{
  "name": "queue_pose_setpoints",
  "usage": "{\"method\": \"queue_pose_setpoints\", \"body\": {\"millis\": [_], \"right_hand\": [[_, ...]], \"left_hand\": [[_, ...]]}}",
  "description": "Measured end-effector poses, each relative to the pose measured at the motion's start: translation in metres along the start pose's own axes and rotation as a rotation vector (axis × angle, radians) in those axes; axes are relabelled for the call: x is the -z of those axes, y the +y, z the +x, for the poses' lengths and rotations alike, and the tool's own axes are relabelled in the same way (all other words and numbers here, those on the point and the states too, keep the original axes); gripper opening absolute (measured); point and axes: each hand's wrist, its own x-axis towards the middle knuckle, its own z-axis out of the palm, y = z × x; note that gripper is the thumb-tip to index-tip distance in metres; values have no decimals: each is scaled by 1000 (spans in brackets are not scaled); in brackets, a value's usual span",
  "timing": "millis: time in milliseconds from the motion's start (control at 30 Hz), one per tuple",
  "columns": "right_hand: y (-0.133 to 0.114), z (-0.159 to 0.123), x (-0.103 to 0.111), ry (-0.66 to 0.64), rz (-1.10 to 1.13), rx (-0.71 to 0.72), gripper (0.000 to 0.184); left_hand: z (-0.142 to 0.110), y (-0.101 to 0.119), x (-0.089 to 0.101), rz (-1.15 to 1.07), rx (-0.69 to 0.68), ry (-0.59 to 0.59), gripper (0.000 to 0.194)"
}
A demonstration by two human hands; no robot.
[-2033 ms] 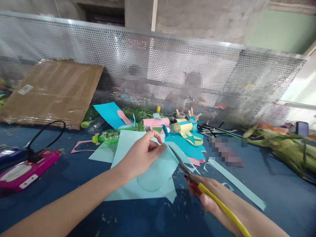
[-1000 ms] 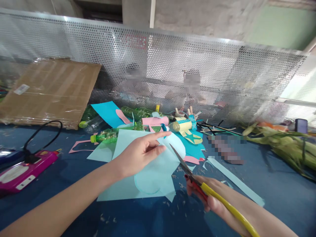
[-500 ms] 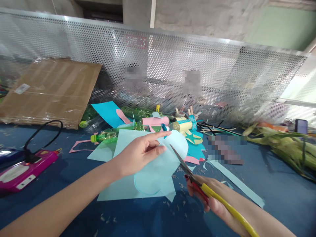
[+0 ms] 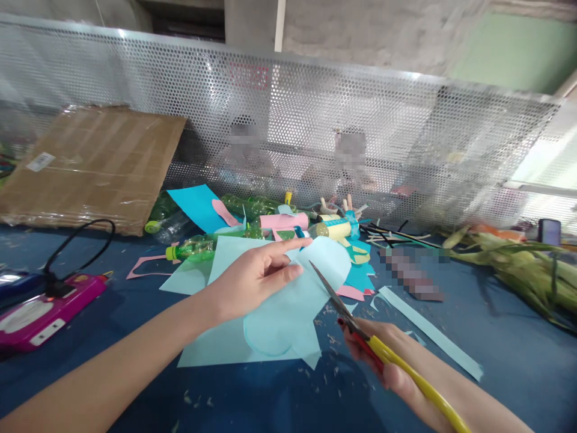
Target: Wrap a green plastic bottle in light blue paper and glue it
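My left hand (image 4: 259, 276) pinches a light-blue sheet of paper (image 4: 288, 300) between thumb and fingers. That sheet has rounded, partly cut edges and a curved line drawn near its lower part. My right hand (image 4: 383, 349) is closed around scissors (image 4: 347, 316) with yellow and red handles. Their blades look nearly together and point up and left, lying over the right part of the sheet. Under it lies a larger light-blue sheet (image 4: 202, 352) on the blue tabletop.
Behind the paper lie green plastic bottles (image 4: 196, 248), a bright blue sheet (image 4: 201, 207) and a pink roll (image 4: 283, 221). At left are a magenta power strip (image 4: 49, 313) and leaning cardboard (image 4: 90, 168). A paper strip (image 4: 433, 334) and corn husks (image 4: 518, 264) lie right. Perforated metal panels (image 4: 306, 120) stand behind.
The upper right lobe of the light-blue sheet has shifted slightly right and now covers more of the yellow and blue paper behind. Both hands stay almost where they were.
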Motion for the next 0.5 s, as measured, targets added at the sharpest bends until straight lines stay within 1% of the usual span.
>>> {"method": "queue_pose_setpoints", "body": {"millis": [100, 133, 500], "right_hand": [[-1, 1, 0, -68, 47, -9, 73], [-1, 2, 0, -70, 58, -15, 73], [3, 1, -4, -20, 9, -7, 68]], "left_hand": [[0, 1, 0, -11, 0, 2, 50], [0, 1, 0, -14, 0, 3, 50], [-1, 2, 1, -48, 8, 4, 50]]}}
